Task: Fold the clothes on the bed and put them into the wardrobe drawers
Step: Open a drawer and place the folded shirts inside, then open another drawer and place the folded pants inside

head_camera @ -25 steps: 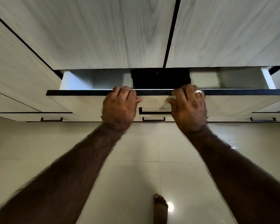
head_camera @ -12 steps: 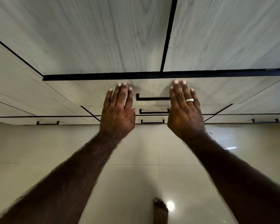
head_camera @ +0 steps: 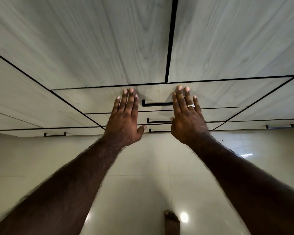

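Tiled floor, drawer closed — hands flat

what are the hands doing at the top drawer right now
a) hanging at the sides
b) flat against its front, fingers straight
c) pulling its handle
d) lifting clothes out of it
b: the left hand and right hand lie flat with straight fingers on the top drawer front, either side of its handle, which neither grips.

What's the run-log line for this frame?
phase: drawer closing | left hand: flat on top drawer front | right hand: flat on same front | drawer: flush, shut | handle: between hands, untouched | clothes: none visible
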Available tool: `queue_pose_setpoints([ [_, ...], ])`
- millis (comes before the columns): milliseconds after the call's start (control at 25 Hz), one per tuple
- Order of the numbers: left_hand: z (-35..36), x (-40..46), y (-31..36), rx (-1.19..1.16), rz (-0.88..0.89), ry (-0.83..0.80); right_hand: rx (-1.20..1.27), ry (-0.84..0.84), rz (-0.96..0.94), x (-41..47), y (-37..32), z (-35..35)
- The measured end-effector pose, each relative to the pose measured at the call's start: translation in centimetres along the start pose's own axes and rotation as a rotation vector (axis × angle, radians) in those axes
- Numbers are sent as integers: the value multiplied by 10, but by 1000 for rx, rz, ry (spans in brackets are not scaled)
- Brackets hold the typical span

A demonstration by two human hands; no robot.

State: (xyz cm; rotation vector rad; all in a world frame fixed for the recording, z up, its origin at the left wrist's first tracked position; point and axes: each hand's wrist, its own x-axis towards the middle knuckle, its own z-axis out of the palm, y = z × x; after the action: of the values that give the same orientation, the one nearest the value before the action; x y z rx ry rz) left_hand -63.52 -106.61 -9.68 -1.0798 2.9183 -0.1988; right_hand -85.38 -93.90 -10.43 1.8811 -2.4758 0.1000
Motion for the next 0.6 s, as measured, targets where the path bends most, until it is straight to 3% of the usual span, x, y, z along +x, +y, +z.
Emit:
queue_pose_setpoints([
  [160,-18,-8,-11,40,64,-39,-17,-103,-52,-6,6,-13],
  [280,-34,-14,-3,-73,39,-11,40,-125,-43,-18,16,-25],
  [600,-131,25,33,-215,339,236,149,103,345,-74,7,-136],
])
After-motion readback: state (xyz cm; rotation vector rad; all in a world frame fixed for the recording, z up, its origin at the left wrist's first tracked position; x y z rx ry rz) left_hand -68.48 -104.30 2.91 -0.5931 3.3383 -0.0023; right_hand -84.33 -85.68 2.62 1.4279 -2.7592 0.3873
